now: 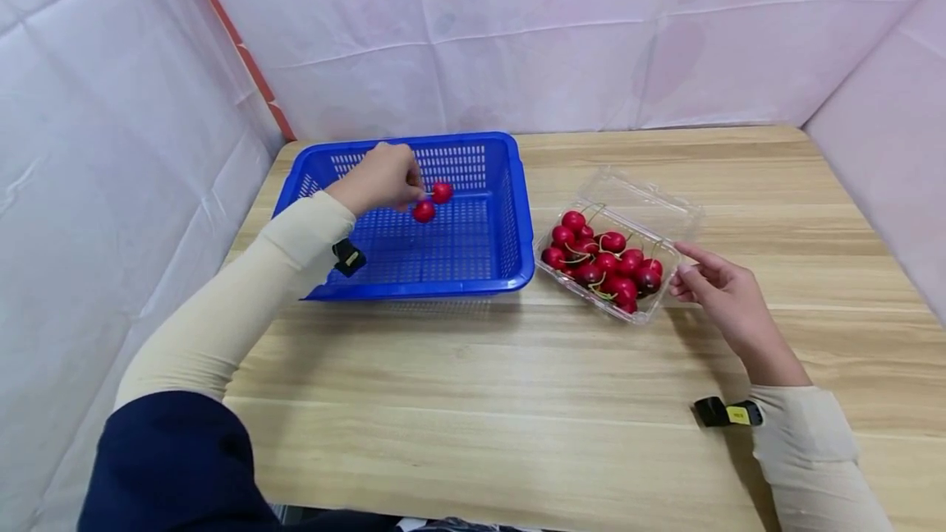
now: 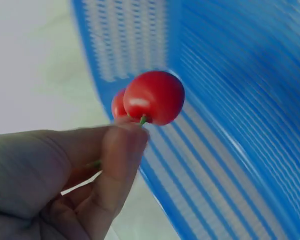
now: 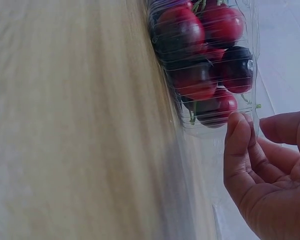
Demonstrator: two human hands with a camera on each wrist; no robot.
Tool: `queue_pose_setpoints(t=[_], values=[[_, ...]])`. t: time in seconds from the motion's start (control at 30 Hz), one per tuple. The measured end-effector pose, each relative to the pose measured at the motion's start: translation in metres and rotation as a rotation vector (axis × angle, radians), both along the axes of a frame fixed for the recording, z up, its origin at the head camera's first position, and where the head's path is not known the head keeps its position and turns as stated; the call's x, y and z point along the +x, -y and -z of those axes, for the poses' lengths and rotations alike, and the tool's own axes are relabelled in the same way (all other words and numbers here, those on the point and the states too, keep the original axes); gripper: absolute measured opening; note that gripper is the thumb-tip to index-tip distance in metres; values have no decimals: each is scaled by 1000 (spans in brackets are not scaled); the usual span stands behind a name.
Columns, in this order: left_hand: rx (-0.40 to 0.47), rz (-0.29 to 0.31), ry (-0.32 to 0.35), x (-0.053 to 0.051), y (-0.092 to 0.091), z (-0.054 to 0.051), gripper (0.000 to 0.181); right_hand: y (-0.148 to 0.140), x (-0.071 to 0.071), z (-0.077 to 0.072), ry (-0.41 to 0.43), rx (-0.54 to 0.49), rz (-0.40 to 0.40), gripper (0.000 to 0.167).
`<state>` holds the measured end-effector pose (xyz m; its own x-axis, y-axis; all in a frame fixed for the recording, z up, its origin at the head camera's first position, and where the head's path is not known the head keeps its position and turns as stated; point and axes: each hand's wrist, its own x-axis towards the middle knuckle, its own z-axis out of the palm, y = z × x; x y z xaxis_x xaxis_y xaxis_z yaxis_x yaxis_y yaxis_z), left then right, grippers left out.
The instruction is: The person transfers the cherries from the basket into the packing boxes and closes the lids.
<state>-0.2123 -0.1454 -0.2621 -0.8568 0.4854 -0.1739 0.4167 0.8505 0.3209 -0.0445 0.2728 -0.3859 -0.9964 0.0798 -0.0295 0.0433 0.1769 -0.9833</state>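
Observation:
My left hand (image 1: 386,176) pinches a pair of red cherries (image 2: 155,97) by their green stems, between thumb and fingertip. Both cherries hang over the inside of a blue plastic basket (image 1: 521,224); the left wrist view has one cherry partly behind the other. On the right, a clear plastic clamshell box (image 1: 641,317) holds several dark red cherries (image 1: 606,263) with stems, its lid (image 1: 643,195) folded back. My right hand (image 1: 720,294) grips the near right rim of this box between thumb and fingers, as the right wrist view (image 3: 270,165) confirms.
Basket and box stand side by side on a light wooden table (image 1: 458,401). Whitish cloth walls (image 1: 517,39) enclose the table at the back, left and right. A black camera strap (image 1: 727,413) is worn on the right wrist, another (image 1: 347,257) on the left.

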Motion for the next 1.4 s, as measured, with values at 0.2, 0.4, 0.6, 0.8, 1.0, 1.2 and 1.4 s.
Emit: queue_pose_setpoints(t=[0.2, 0.4, 0.6, 0.8, 1.0, 1.2, 1.4], values=[[224, 72, 106, 12, -38, -17, 16, 0, 1, -1, 8, 23, 2, 48], [302, 187, 33, 28, -84, -27, 16, -1, 1, 1, 17, 17, 0, 48], [305, 298, -78, 51, -121, -19, 15, 0, -1, 6, 11, -46, -11, 48], [232, 366, -64, 66, -153, -2, 17, 0, 1, 10, -8, -95, -11, 45], [228, 372, -87, 73, -180, 8, 24, -1, 0, 10, -8, -100, 1, 44], [242, 352, -72, 75, -196, 21, 25, -1, 0, 9, -5, -121, 7, 44], [203, 284, -26, 73, -202, 34, 23, 0, 1, 9, -2, -127, 5, 45]])
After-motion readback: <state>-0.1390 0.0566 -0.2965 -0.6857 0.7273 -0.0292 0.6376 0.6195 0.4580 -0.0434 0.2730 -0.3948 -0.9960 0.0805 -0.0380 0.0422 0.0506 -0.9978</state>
